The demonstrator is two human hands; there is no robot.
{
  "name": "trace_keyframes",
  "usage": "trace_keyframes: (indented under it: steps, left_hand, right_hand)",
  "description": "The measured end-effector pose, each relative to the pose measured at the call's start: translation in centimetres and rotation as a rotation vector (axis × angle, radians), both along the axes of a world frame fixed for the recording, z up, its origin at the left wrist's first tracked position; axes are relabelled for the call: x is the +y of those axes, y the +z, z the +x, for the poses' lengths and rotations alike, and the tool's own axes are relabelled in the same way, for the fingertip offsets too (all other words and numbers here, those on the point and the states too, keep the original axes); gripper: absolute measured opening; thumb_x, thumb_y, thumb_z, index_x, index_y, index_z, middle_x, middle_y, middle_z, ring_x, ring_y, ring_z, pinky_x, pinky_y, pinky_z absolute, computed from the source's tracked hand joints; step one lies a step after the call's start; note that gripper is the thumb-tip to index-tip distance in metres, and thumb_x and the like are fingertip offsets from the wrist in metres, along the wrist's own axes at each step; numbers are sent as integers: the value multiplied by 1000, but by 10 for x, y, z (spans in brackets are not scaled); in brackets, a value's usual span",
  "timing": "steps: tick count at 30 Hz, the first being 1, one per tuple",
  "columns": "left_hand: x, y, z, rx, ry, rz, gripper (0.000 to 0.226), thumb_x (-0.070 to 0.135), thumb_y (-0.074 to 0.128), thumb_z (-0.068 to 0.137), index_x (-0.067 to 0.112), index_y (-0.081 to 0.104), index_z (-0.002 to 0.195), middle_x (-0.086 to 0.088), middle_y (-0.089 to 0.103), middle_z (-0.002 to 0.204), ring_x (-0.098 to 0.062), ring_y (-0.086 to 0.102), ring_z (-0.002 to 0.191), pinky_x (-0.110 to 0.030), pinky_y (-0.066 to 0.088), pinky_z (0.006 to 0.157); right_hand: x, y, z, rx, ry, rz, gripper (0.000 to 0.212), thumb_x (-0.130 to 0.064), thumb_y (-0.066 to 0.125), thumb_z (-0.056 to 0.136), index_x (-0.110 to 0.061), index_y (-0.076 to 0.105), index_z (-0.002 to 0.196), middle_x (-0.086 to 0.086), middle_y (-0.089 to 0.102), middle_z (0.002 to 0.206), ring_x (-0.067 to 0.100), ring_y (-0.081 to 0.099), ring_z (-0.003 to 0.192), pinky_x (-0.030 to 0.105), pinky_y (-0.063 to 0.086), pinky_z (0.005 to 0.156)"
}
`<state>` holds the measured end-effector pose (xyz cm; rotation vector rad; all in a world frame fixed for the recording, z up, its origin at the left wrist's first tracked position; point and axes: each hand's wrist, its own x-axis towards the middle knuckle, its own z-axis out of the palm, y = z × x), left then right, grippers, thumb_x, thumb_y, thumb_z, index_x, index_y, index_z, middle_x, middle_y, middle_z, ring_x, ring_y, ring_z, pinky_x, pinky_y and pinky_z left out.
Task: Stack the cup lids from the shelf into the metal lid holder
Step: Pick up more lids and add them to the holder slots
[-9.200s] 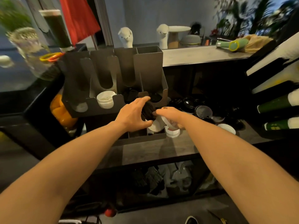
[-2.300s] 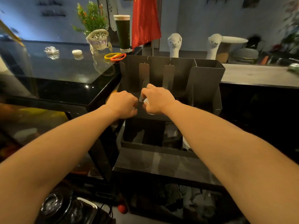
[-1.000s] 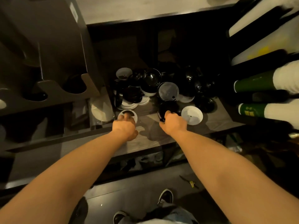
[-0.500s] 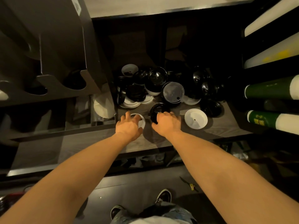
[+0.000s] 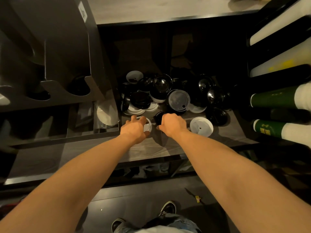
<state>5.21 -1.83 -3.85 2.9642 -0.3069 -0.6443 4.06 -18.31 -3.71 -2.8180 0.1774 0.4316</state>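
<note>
Cup lids (image 5: pixel 159 95) are heaped at the back of the shelf (image 5: pixel 151 148). Most are black and merged into the shadow, so no count of them can be made. The metal lid holder (image 5: pixel 55 56) is cut off by the left and top edges. Two of its front notches are seen whole, and what lies in its slots is lost in the dark. One clear lid (image 5: pixel 179 100) is seen on the heap, and one lone white lid (image 5: pixel 201 126) lies flat near the shelf front, just right of the hands. Two green-and-white tubes (image 5: pixel 272 98) are cut off at the right edge. A white lid (image 5: pixel 148 126) is gripped by the left hand (image 5: pixel 134 130), whose fingers are curled over its rim; much of it is covered. A black lid (image 5: pixel 158 117) is held tilted by the right hand (image 5: pixel 171 125), curled round it with the thumb at its lower edge; the fingertips are hidden behind the knuckles.
</note>
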Motion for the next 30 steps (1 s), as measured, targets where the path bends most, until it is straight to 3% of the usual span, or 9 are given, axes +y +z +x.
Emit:
trace_keyframes:
  steps: [2, 6, 12, 19, 25, 30]
  left_hand:
    - [0, 4, 1, -6, 2, -16, 54, 48, 63, 91, 25, 43, 135, -10, 39, 138, -37, 47, 124, -49, 50, 91]
    - [0, 8, 3, -6, 17, -22, 56, 50, 64, 90, 27, 43, 138, -10, 38, 140, -38, 49, 123, -50, 51, 93]
    - [4, 9, 5, -14, 34, -47, 59, 52, 65, 89, 27, 44, 138, -9, 39, 140, -36, 58, 113, -49, 54, 89]
    - [7, 17, 1, -103, 21, -78, 62, 53, 66, 87, 26, 42, 138, -9, 43, 141, -34, 60, 113, -48, 55, 85]
    - [17, 31, -7, -220, -21, -163, 74, 60, 63, 85, 26, 29, 141, -10, 46, 137, -33, 55, 117, -46, 54, 83]
    - [37, 52, -17, -318, -70, -137, 70, 63, 52, 88, 30, 34, 147, -7, 45, 142, -32, 48, 125, -47, 45, 97]
  right_hand:
    - [-3, 2, 3, 40, -42, 90, 31, -46, 68, 88, -16, 61, 82, 8, 64, 83, 30, 64, 83, 36, 51, 67]
    - [-8, 3, 3, 39, -73, 267, 23, -36, 70, 89, -15, 68, 81, 7, 69, 86, 25, 62, 88, 43, 55, 80]
    - [-7, 3, 3, -19, -102, 353, 32, -46, 70, 88, -24, 65, 65, -1, 66, 70, 20, 62, 72, 38, 53, 67]
    - [-1, 17, -1, -185, -89, 258, 26, -47, 57, 96, -24, 64, 85, 2, 68, 86, 25, 62, 82, 40, 53, 73]
    - [7, 34, -9, -381, -48, 215, 24, -39, 52, 101, -18, 58, 91, 2, 62, 77, 26, 60, 74, 41, 49, 66]
    - [29, 52, -18, -521, -25, 179, 26, -33, 42, 105, -13, 58, 102, 4, 61, 89, 24, 57, 82, 35, 38, 64]
